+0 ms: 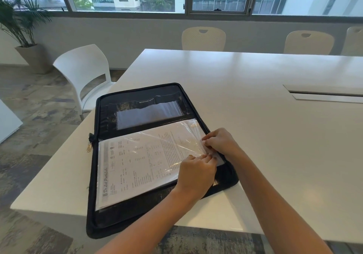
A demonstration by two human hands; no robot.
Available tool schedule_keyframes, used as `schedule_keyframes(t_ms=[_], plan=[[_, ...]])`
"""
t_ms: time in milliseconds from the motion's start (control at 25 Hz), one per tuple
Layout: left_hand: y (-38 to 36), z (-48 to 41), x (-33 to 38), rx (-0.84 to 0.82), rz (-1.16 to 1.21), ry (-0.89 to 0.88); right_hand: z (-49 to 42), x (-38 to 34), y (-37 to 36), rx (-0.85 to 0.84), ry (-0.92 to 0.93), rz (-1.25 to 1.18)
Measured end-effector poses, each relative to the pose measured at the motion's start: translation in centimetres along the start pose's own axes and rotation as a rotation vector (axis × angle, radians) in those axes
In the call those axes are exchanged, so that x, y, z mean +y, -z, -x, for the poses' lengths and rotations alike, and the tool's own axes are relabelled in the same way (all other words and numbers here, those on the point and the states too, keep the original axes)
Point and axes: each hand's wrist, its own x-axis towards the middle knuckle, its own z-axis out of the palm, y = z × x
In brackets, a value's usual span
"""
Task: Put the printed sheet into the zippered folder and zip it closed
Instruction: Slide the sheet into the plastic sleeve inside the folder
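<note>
- Printed sheet [137, 167] lies inside a clear sleeve [182, 135] on the near half of the open black zippered folder [141, 96], at 7 o'clock on the white table [255, 116].
- Left hand [196, 173] and right hand [220, 142] both pinch the sleeve's edge at the sheet's 3 o'clock side.
- Zipper pulls [89, 145] hang at the folder's 9 o'clock edge.

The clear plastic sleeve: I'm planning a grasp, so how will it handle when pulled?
The clear plastic sleeve is probably floppy: it wrinkles where both hands pinch its edge. Its glossy glare suggests it is slippery. It likely weighs little, lifting off the printed sheet.
</note>
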Motion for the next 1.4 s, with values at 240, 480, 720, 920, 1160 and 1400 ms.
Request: schedule_keyframes(t_ms=[240,480,720,920,1160,1400], plan=[[0.1,-0.1,0.1,-0.029,-0.016,0.002,0.3,0.0,0.2,-0.084,-0.036,-0.012],[1.0,0.0,-0.8,-0.004,0.092,0.068,1.6,0.8,1.1,-0.117,-0.030,0.115],[1.2,0.0,-2.1,-0.112,0.085,0.108,3.6,1.7,2.6,-0.150,-0.045,0.217],[1.1,0.3,-2.4,-0.116,0.094,0.077,4.9,2.5,3.7,-0.120,-0.091,0.261],[1.6,1.0,-3.7,-0.134,0.121,0.009,7.0,3.4,2.9,0.016,-0.052,0.294],[2.2,2.2,-5.6,-0.203,0.204,-0.085,9.0,5.2,2.1,0.240,-0.081,0.364]])
